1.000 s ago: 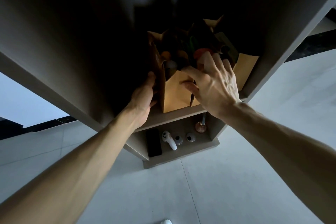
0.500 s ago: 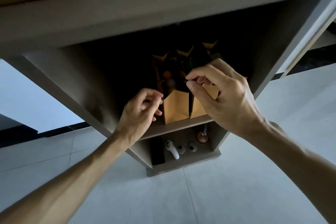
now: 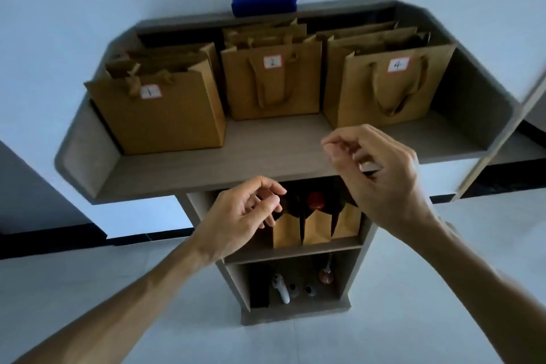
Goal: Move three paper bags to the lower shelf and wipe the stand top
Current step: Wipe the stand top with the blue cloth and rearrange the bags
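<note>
both hands empty, in the air in front of the stand. left hand (image 3: 245, 210) loosely curled, fingers apart, before the lower shelf (image 3: 291, 251). right hand (image 3: 381, 171) higher, thumb and forefinger nearly pinched but holding nothing, over the stand top's front edge (image 3: 206, 174). small paper bags (image 3: 316, 224) stand side by side on the lower shelf, a red item showing in one. on the top: bag 1 (image 3: 159, 115), bag 2 (image 3: 271, 83), bag 4 (image 3: 393, 86), more bags behind. blue cloth (image 3: 263, 2) on the back ledge. looks like a between-steps moment. next likely calls for reaching up, either gripping a bag by its handles or taking the cloth; can't tell which.
</note>
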Action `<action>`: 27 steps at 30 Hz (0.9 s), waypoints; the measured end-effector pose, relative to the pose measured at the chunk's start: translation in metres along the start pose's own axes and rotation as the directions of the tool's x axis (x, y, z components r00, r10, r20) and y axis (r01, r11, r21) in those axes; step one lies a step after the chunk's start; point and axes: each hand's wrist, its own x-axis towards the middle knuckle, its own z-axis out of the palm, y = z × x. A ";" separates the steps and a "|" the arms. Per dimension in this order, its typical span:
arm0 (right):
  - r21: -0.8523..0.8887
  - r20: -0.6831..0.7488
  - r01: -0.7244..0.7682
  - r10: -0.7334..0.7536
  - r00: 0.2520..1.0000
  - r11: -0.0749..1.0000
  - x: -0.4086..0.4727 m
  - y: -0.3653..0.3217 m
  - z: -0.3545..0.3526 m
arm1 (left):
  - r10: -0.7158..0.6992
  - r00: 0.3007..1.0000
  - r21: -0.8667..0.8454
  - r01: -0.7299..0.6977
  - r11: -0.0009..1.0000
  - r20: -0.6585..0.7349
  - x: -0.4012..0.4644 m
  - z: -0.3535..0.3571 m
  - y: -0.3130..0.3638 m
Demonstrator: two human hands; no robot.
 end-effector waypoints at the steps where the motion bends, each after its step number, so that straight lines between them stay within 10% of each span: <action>1: 0.005 -0.013 0.008 -0.008 1.000 1.000 0.012 -0.009 -0.007 | 0.010 1.000 -0.002 -0.010 1.000 -0.004 -0.001 -0.008 0.015; 27: -0.062 0.059 -0.073 0.076 0.995 0.995 0.198 -0.020 -0.004 | 0.315 0.928 0.390 -0.220 0.894 -0.198 0.106 -0.217 0.067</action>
